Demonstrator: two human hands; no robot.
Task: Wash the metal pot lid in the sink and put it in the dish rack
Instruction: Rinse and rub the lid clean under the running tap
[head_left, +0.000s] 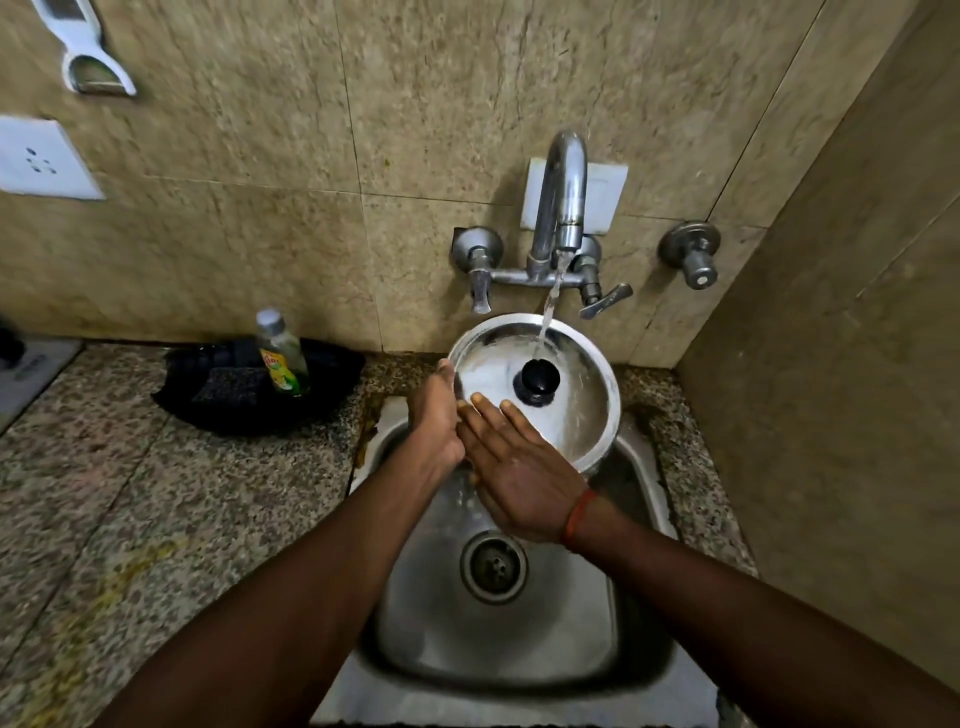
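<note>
A black tray on the counter held a scrub pad and a soap bottle. The left hand gripped the metal pot lid by its rim. The right hand lay flat-fingered on it, under the running tap, above the sink.

A single wide-angle view from the person's head looks forward and steeply down over a steel sink set in a speckled stone worktop. It faces the tiled back wall squarely, with the tap a little above the frame's middle and the drain below it. The camera sits close. Both forearms enter from the bottom corners and fill much of the lower frame, and the left hand and right hand meet near the centre. A side wall closes the right edge. The lens bends lines near the borders, so the wall socket at far left leans.
</note>
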